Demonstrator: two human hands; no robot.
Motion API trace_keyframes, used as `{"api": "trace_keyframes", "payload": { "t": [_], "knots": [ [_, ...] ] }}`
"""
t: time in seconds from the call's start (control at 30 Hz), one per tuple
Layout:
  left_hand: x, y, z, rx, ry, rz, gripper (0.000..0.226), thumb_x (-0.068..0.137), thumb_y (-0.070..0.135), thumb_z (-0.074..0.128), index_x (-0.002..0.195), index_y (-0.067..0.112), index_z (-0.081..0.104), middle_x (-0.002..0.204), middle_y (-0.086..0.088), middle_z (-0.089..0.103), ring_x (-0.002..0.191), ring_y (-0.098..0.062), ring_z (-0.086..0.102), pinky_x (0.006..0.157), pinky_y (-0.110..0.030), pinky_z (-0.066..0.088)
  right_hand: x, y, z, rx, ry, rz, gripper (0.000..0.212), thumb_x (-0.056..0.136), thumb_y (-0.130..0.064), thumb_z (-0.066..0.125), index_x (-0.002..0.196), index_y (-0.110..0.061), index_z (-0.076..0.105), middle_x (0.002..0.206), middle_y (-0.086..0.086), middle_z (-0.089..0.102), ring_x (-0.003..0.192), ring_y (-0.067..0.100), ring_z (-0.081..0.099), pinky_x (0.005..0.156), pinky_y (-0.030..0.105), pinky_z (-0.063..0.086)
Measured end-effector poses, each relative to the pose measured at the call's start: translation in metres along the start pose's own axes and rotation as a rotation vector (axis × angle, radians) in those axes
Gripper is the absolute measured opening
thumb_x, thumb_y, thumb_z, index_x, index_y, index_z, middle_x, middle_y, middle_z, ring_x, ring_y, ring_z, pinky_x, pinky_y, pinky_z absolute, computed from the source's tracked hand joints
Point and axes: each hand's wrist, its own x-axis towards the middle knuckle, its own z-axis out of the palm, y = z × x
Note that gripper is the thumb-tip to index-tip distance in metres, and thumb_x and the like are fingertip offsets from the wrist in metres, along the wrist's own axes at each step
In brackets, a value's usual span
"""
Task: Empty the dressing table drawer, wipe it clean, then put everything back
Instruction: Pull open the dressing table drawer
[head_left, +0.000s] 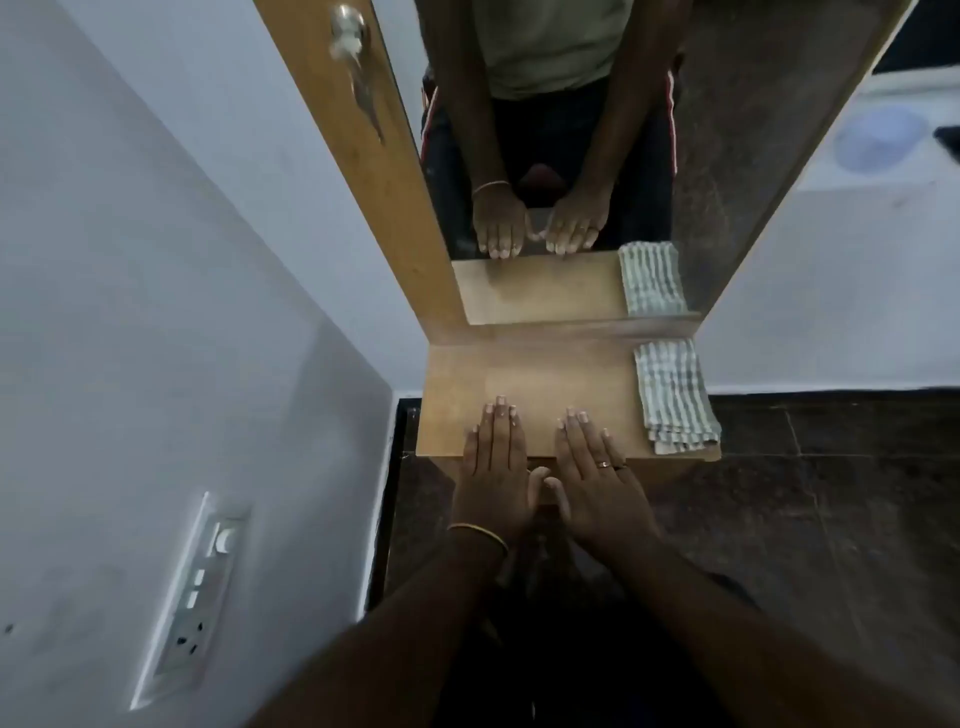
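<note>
The wooden top of the dressing table lies below a tall mirror. My left hand and my right hand rest flat, palms down, side by side on the table's front edge, fingers stretched out and holding nothing. A folded striped cloth lies on the top's right end, apart from my right hand. The drawer sits under the top; only a sliver of its front shows between my hands, and it looks closed.
A white wall with a switch and socket panel stands close on the left. A wooden door with a round knob is behind the mirror's left side. Dark tiled floor spreads to the right.
</note>
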Motion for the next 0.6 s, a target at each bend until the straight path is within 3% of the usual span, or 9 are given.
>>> {"api": "trace_keyframes", "payload": {
  "t": [0.17, 0.33, 0.6],
  "knots": [
    [-0.011, -0.004, 0.051, -0.019, 0.095, 0.005, 0.072, 0.096, 0.042, 0.037, 0.150, -0.006, 0.027, 0.159, -0.027, 0.017, 0.150, -0.037, 0.011, 0.120, -0.052, 0.016, -0.017, -0.006, 0.055, -0.066, 0.146, -0.042, 0.063, 0.096, -0.029, 0.041, 0.151, 0.002, 0.034, 0.158, 0.021, 0.032, 0.149, 0.033, 0.027, 0.120, 0.045, 0.021],
    [-0.020, -0.003, 0.074, -0.028, 0.194, -0.007, 0.072, 0.098, 0.041, 0.034, 0.152, -0.004, 0.020, 0.160, -0.025, 0.012, 0.151, -0.036, 0.005, 0.121, -0.051, 0.014, -0.021, -0.012, 0.074, -0.100, 0.227, -0.026, 0.069, 0.090, -0.023, 0.042, 0.153, 0.003, 0.028, 0.160, 0.022, 0.028, 0.151, 0.033, 0.021, 0.122, 0.046, 0.020],
    [-0.099, 0.019, 0.098, -0.060, 0.195, -0.117, 0.071, 0.100, 0.041, 0.029, 0.154, -0.002, 0.014, 0.163, -0.020, 0.003, 0.151, -0.034, 0.003, 0.120, -0.047, 0.008, -0.092, -0.030, 0.074, -0.049, 0.114, 0.020, 0.082, 0.078, -0.021, 0.037, 0.155, 0.002, 0.022, 0.163, 0.022, 0.018, 0.153, 0.033, 0.015, 0.122, 0.049, 0.018]
  ]
}}
